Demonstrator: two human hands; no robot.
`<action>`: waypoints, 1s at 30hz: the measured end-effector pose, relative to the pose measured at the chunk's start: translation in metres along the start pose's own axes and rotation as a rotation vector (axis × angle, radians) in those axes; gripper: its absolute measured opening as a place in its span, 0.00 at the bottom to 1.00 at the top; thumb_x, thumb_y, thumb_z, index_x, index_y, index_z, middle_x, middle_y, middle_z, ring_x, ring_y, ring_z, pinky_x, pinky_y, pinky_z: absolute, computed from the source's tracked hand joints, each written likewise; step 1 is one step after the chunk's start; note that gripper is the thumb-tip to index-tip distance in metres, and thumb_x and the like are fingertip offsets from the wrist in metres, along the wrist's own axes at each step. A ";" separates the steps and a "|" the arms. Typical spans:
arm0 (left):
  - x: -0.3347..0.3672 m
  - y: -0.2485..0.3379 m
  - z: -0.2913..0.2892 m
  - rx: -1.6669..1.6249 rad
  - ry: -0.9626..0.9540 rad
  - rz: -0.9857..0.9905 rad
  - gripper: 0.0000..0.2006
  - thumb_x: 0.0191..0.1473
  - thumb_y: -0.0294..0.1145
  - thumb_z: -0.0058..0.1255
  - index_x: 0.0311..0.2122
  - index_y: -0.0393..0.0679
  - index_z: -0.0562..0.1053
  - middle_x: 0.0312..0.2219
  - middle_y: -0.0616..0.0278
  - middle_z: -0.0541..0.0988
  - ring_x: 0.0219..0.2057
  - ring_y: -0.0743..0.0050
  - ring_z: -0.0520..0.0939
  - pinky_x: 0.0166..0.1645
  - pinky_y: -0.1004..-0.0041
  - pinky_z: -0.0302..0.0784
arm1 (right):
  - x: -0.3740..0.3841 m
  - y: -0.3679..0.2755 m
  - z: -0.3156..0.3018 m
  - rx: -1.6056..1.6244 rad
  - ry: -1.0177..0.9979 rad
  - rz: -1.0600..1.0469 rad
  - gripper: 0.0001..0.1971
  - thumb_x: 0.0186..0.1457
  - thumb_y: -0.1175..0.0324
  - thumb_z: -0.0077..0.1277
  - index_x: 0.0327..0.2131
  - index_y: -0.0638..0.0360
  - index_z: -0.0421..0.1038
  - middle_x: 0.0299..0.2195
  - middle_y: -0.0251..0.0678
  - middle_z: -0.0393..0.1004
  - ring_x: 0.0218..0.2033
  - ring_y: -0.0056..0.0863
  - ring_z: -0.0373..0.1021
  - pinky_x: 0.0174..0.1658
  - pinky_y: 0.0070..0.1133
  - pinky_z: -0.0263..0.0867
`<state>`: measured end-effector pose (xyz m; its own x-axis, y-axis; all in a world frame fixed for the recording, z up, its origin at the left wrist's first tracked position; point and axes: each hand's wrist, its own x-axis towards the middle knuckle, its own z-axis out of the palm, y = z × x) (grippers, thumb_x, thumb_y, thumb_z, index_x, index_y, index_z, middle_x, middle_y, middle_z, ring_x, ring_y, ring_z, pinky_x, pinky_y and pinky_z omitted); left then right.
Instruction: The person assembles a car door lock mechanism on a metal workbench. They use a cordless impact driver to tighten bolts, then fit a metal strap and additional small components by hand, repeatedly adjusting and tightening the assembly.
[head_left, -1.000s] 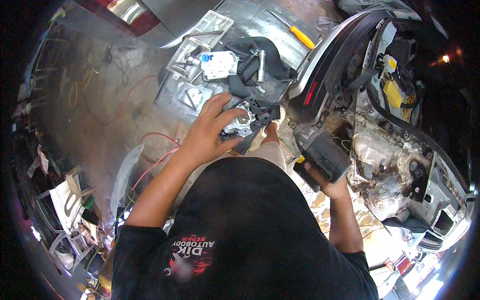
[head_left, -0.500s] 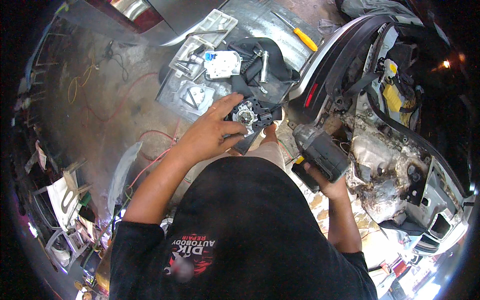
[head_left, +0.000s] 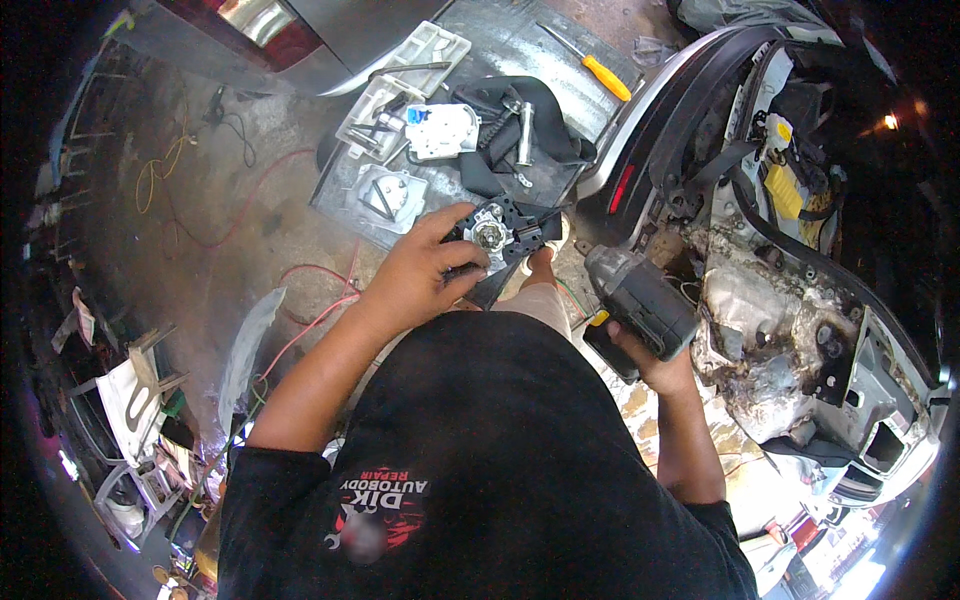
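My left hand point(head_left: 425, 270) is closed around the near left side of a black mechanism with a round silver hub point(head_left: 490, 236). Its thumb and fingers grip the edge, and the hub faces up. The part sits at the near edge of a dark work surface point(head_left: 335, 190). On the right, my right hand point(head_left: 660, 368) is wrapped around the handle of a black cordless impact wrench point(head_left: 640, 290). The tool's nose points up and left, apart from the mechanism. Some of the fingers are hidden behind the wrench body.
Beyond the mechanism lie a white plastic housing point(head_left: 443, 131), a clear cover point(head_left: 390, 197), a metal socket tool point(head_left: 526, 135), black webbing point(head_left: 480, 178) and a grey tray point(head_left: 435, 50). A yellow-handled screwdriver point(head_left: 606, 78) rests farther off. An opened car body point(head_left: 770, 300) stands close at right; a red hose point(head_left: 315, 322) crosses the floor.
My left forefinger has drawn back slightly toward me along the mechanism's edge. The impact wrench stays almost where it was in my right hand.
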<state>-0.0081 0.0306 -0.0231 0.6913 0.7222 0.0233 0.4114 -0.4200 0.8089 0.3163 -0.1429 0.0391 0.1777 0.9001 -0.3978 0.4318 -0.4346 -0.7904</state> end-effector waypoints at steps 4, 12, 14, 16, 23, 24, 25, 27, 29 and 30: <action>0.002 0.001 -0.002 0.053 -0.001 0.049 0.10 0.51 0.32 0.72 0.40 0.49 0.85 0.61 0.47 0.77 0.61 0.43 0.80 0.63 0.58 0.77 | -0.001 -0.001 0.001 0.002 -0.006 0.031 0.23 0.56 0.61 0.72 0.54 0.54 0.81 0.50 0.41 0.85 0.52 0.39 0.80 0.57 0.32 0.72; 0.008 0.003 -0.011 0.116 -0.053 0.038 0.10 0.51 0.32 0.71 0.39 0.49 0.83 0.57 0.50 0.80 0.55 0.46 0.83 0.58 0.56 0.81 | -0.002 -0.011 0.004 0.065 -0.021 0.071 0.22 0.57 0.62 0.72 0.54 0.55 0.81 0.50 0.40 0.85 0.51 0.35 0.81 0.57 0.32 0.73; 0.007 0.003 -0.010 0.142 -0.045 0.040 0.14 0.50 0.32 0.71 0.43 0.48 0.82 0.55 0.51 0.80 0.54 0.46 0.83 0.58 0.57 0.80 | -0.003 -0.008 0.005 0.067 -0.015 0.050 0.23 0.57 0.62 0.72 0.54 0.55 0.80 0.49 0.40 0.85 0.51 0.35 0.81 0.57 0.32 0.73; 0.008 0.005 -0.009 0.107 -0.027 0.017 0.20 0.50 0.31 0.71 0.49 0.47 0.80 0.53 0.51 0.80 0.54 0.44 0.82 0.58 0.57 0.79 | -0.003 -0.011 0.007 0.065 0.001 0.022 0.22 0.55 0.70 0.72 0.53 0.57 0.80 0.47 0.36 0.84 0.48 0.30 0.78 0.54 0.30 0.73; 0.023 0.010 -0.017 -0.139 -0.103 -0.078 0.33 0.47 0.27 0.68 0.61 0.46 0.73 0.56 0.47 0.78 0.62 0.43 0.77 0.66 0.56 0.72 | -0.004 -0.006 0.007 0.049 -0.009 0.029 0.23 0.55 0.64 0.73 0.54 0.55 0.80 0.50 0.41 0.85 0.51 0.37 0.81 0.57 0.32 0.74; 0.023 0.010 -0.016 -0.130 -0.091 -0.068 0.34 0.46 0.28 0.68 0.62 0.46 0.73 0.58 0.46 0.77 0.64 0.42 0.75 0.68 0.56 0.70 | -0.005 -0.005 0.007 0.046 -0.011 0.021 0.23 0.56 0.64 0.73 0.54 0.55 0.80 0.50 0.41 0.85 0.51 0.37 0.81 0.57 0.32 0.74; 0.023 0.010 -0.016 -0.121 -0.080 -0.059 0.36 0.46 0.29 0.68 0.64 0.47 0.72 0.60 0.45 0.76 0.67 0.42 0.73 0.70 0.56 0.68 | -0.005 -0.005 0.006 0.042 -0.012 0.014 0.23 0.56 0.64 0.73 0.54 0.55 0.80 0.50 0.41 0.85 0.51 0.37 0.81 0.57 0.32 0.74; 0.024 0.012 -0.015 -0.089 -0.083 -0.072 0.39 0.46 0.30 0.68 0.66 0.47 0.71 0.63 0.43 0.74 0.70 0.41 0.70 0.73 0.56 0.65 | -0.006 -0.004 0.005 0.031 -0.015 0.014 0.23 0.56 0.64 0.73 0.54 0.55 0.80 0.50 0.41 0.85 0.51 0.37 0.80 0.57 0.33 0.73; 0.028 0.017 -0.013 -0.044 -0.113 -0.118 0.41 0.45 0.32 0.68 0.68 0.47 0.70 0.66 0.41 0.73 0.72 0.39 0.68 0.75 0.56 0.62 | -0.007 0.000 0.005 0.015 -0.018 0.029 0.22 0.56 0.64 0.72 0.53 0.55 0.80 0.50 0.41 0.85 0.52 0.38 0.80 0.57 0.33 0.73; 0.029 0.017 -0.012 -0.019 -0.122 -0.096 0.41 0.45 0.33 0.68 0.68 0.46 0.70 0.65 0.40 0.73 0.70 0.39 0.69 0.74 0.56 0.64 | -0.007 0.001 0.005 0.035 -0.012 0.035 0.22 0.56 0.64 0.72 0.53 0.56 0.80 0.50 0.41 0.85 0.52 0.38 0.80 0.57 0.33 0.73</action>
<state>0.0122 0.0512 -0.0013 0.7164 0.6863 -0.1255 0.4691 -0.3407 0.8148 0.3112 -0.1499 0.0385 0.1813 0.8842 -0.4306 0.3944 -0.4664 -0.7918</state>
